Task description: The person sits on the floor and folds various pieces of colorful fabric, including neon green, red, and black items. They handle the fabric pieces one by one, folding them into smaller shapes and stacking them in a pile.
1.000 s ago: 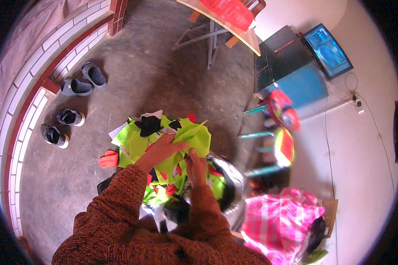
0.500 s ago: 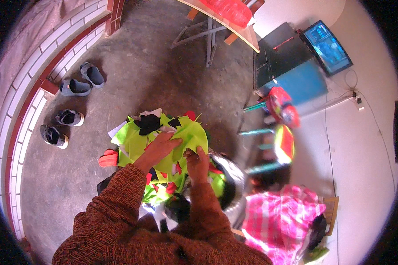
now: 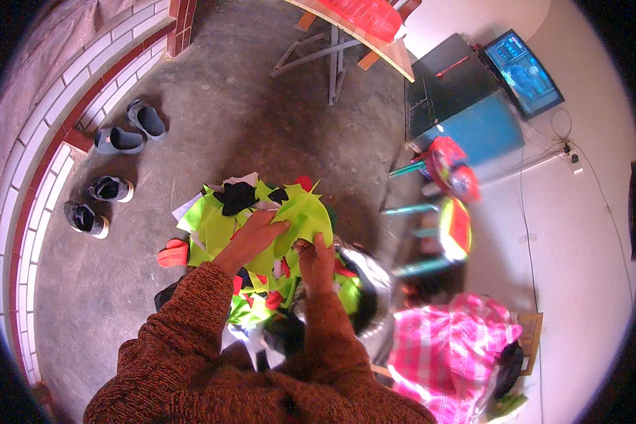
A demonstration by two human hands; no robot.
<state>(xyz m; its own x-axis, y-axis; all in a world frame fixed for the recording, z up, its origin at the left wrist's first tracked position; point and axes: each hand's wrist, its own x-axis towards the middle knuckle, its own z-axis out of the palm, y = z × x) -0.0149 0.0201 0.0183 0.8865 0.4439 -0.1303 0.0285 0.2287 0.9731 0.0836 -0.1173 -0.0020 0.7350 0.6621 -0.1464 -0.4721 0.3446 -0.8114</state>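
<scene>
A lime-yellow piece of fabric (image 3: 308, 215) is stretched between my two hands, above a heap of scraps. My left hand (image 3: 260, 233) has its fingers closed on the fabric's near left part. At its lower right edge, my right hand (image 3: 316, 260) pinches it between thumb and fingers. Underneath lies the heap of lime fabric scraps (image 3: 212, 230), mixed with black, white and red bits. A black scrap (image 3: 237, 198) rests on top of the far side, and a red bundle (image 3: 172, 253) sits at the left edge. My forearms hide part of the near side.
A round container with a silvery side (image 3: 383, 286) stands right of the heap. Beyond it are stools with teal legs (image 3: 420, 267) and a pink checked cloth (image 3: 442, 346). Shoes (image 3: 86, 218) lie on the floor at left. A table (image 3: 396, 53) and a dark cabinet (image 3: 438, 85) stand farther off.
Almost nothing differs. The fabric and both hands keep the same place and grip, with only a very slight shift of the view.
</scene>
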